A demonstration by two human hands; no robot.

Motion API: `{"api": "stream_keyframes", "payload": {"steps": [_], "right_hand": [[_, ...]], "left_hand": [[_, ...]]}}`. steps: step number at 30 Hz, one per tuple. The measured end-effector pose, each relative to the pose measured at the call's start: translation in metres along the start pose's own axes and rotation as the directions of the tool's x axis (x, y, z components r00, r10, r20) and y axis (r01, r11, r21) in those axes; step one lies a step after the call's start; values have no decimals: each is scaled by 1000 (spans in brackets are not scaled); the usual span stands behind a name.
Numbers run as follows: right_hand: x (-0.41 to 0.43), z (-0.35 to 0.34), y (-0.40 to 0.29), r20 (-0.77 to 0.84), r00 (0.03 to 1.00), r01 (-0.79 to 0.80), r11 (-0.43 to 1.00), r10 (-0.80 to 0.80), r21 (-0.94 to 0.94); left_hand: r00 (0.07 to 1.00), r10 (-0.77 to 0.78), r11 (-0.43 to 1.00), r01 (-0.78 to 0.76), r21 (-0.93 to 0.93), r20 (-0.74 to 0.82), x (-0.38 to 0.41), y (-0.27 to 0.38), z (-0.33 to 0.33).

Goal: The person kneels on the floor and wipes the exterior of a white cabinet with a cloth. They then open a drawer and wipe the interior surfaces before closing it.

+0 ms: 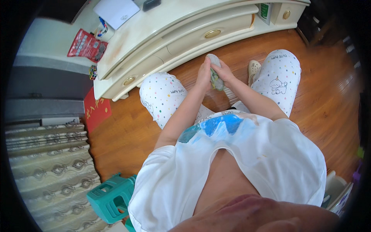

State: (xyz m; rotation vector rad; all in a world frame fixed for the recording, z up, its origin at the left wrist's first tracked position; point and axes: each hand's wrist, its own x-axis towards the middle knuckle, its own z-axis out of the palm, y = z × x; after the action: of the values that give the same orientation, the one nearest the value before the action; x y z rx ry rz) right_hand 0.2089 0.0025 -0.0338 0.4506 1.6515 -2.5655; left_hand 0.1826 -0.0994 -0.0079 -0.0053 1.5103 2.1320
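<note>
Between my knees, a small grey bundle [214, 60] with yellow-green and dark patches, perhaps folded cloth or a sock, is held in both hands. My left hand [204, 74] presses against one side of it, fingers pointing towards the cabinet. On the opposite side, my right hand [224, 72] grips it with the thumb side near its top. The bundle hangs over the wooden floor [124, 142]. My palms and part of the bundle are hidden. White trousers with coloured dots [166, 92] cover my bent legs.
A cream cabinet [185, 40] with gold handles stands ahead, bearing a red bag [87, 45], a pen cup [105, 32] and a closed white laptop [117, 11]. A puzzle cube [92, 72] sits by its left end. A green plastic stool [111, 197] stands near patterned curtains [52, 174].
</note>
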Motion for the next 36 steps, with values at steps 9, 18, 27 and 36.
{"api": "stream_keyframes", "payload": {"steps": [9, 18, 27, 36], "right_hand": [[47, -29, 26, -434, 900, -75, 968, -38, -241], [54, -45, 1, -521, 844, -65, 943, -123, -327], [143, -105, -11, -657, 739, 63, 986, -149, -152], [237, -153, -75, -793, 442, 187, 907, -420, -376]], "left_hand": [[959, 275, 840, -208, 501, -64, -13, 90, 15], [960, 104, 542, -275, 794, 261, 47, 171, 14], [819, 146, 266, -573, 775, 555, 87, 164, 25], [841, 160, 73, -533, 843, 517, 66, 173, 31]]}}
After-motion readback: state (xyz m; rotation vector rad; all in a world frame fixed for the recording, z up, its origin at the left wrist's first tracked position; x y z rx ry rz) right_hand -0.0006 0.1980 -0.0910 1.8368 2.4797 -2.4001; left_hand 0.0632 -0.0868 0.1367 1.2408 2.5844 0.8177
